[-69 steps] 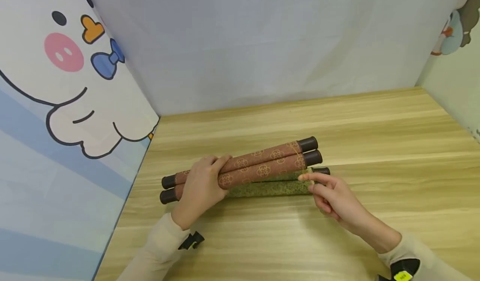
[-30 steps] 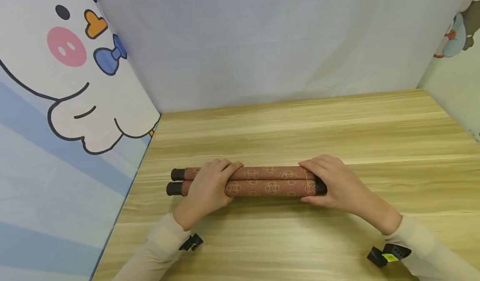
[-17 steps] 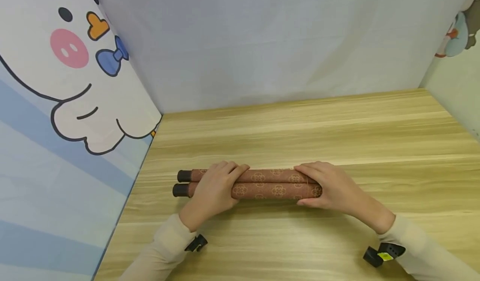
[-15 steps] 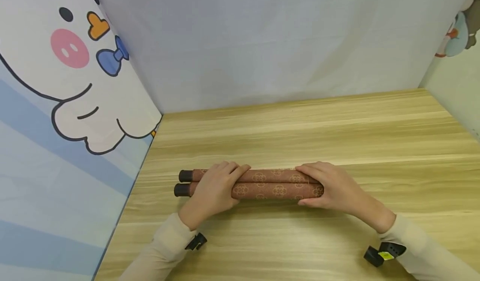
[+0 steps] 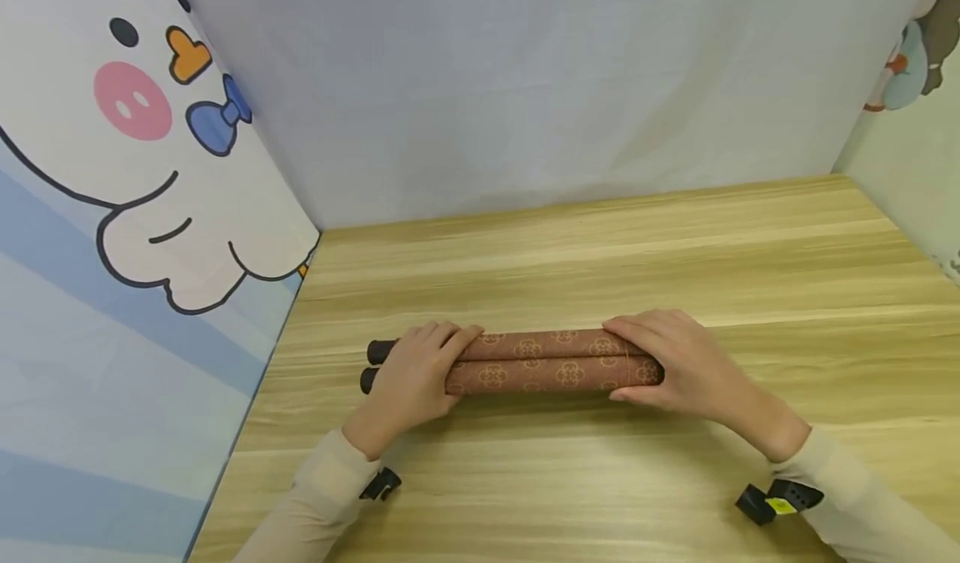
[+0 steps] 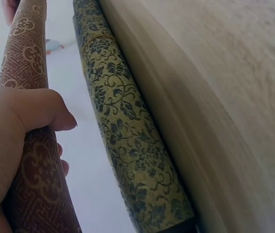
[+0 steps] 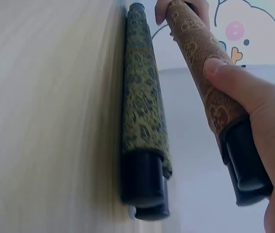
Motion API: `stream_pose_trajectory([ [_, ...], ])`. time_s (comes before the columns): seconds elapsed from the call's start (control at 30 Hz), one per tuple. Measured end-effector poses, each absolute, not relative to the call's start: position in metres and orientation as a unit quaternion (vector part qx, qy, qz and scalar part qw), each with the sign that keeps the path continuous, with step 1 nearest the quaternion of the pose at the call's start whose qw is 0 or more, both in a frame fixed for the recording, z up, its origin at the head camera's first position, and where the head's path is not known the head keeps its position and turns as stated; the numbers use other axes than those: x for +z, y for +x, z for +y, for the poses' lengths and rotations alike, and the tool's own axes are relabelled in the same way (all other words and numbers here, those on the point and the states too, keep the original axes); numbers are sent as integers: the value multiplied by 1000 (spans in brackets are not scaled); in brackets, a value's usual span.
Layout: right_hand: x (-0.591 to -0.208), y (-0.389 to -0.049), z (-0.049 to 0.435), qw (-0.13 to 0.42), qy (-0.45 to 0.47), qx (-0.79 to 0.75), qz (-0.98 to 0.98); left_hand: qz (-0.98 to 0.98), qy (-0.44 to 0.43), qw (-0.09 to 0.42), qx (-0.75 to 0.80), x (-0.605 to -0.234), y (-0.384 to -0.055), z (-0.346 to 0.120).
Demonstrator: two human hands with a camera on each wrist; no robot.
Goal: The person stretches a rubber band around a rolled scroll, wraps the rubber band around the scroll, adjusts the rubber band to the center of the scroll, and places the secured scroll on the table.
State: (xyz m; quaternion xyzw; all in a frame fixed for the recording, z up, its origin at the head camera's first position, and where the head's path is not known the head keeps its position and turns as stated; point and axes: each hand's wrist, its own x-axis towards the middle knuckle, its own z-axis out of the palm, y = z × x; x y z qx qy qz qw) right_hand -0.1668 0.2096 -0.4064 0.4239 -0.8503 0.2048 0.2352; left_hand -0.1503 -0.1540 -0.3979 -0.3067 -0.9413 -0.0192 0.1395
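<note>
A pair of red-brown patterned scrolls (image 5: 540,374), side by side with black end knobs (image 5: 379,352), lies across both hands. My left hand (image 5: 412,375) grips them towards the left end. At the right end my right hand (image 5: 686,364) holds them, thumb on the near side and fingers over the far side, covering the knobs there. Below, both wrist views show a pair of green patterned scrolls (image 7: 144,104) with black ends, lying on the table; a gap separates them from the red-brown ones. In the head view the green pair is hidden.
The wood-grain table (image 5: 585,254) runs back to a pale grey wall cloth (image 5: 510,96). A cartoon-printed panel (image 5: 172,238) stands along the left edge. A light wall (image 5: 900,154) rises at the right.
My right hand has left a thin cord it was pinching and now grips the right end. The tilted red-brown scrolls have come level, over the green ones, and shifted slightly right.
</note>
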Motion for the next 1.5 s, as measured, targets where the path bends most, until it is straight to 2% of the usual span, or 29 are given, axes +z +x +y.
stream_pose_trajectory([
  [0.3, -401, -170, 223, 235, 425, 195, -852, -945, -292, 143, -35, -396, -150, -159],
  [0.67, -402, -168, 210, 253, 453, 179, -836, -940, -306, 145, -27, -395, -150, -156],
  [1.27, -408, -166, 207, 209, 439, 172, -857, -943, -303, 139, -12, -394, -145, -149],
  [1.5, -408, -167, 215, 224, 440, 180, -851, -946, -294, 135, -20, -395, -146, -151],
])
